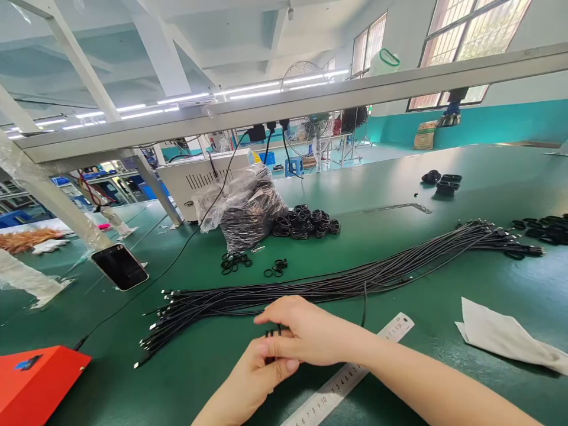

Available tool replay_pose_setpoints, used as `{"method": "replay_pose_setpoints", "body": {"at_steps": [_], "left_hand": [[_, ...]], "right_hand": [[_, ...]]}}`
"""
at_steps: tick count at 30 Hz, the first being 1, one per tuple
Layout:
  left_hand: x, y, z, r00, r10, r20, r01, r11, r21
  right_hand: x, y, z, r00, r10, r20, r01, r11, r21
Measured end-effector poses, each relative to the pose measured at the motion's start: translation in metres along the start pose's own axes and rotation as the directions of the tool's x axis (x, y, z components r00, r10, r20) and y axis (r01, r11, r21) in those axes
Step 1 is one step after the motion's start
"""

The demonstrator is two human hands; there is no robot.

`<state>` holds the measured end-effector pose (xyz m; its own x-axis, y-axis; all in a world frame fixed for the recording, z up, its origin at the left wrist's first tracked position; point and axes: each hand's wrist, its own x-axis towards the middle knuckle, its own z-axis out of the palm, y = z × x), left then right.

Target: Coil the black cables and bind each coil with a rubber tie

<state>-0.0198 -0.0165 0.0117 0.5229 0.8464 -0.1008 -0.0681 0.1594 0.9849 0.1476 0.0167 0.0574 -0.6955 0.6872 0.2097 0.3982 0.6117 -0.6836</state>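
Left hand [261, 367] angles up from the lower edge of the green desk [155, 396], fingers closed around a partly hidden black cord [269, 359], its loops upright between the palms. Right hand [310, 331], palm down, fingers curved, reaches over it, its grip impossible to tell. Beyond, a cable bundle [337, 284] stretches lengthwise, rising rightward; a ruler [319, 402] slants beneath the right forearm.

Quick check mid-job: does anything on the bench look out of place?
No spill or clear damage shows. Two small oddities: one cable strays sideways from the black cable bundle towards the right hand, while most run lengthwise; and a tiny black piece lies apart from the dark bundles near it.
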Motion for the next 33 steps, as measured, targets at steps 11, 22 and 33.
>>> {"method": "replay_pose_setpoints", "body": {"at_steps": [11, 22, 33], "left_hand": [[-0.008, -0.005, 0.002, 0.99, -0.007, 0.14, 0.039, 0.973, -0.225], [-0.012, 0.009, 0.007, 0.994, -0.093, 0.052, 0.105, 0.923, -0.371], [0.001, 0.017, -0.046, 0.955, 0.227, -0.191, -0.296, 0.688, -0.663]], "right_hand": [[-0.006, -0.008, -0.009, 0.996, -0.034, 0.085, 0.039, 0.998, -0.048], [-0.007, -0.013, -0.005, 0.997, 0.078, 0.005, -0.078, 0.996, -0.047], [-0.029, -0.022, -0.006, 0.985, 0.17, 0.006, -0.121, 0.727, -0.675]]}}
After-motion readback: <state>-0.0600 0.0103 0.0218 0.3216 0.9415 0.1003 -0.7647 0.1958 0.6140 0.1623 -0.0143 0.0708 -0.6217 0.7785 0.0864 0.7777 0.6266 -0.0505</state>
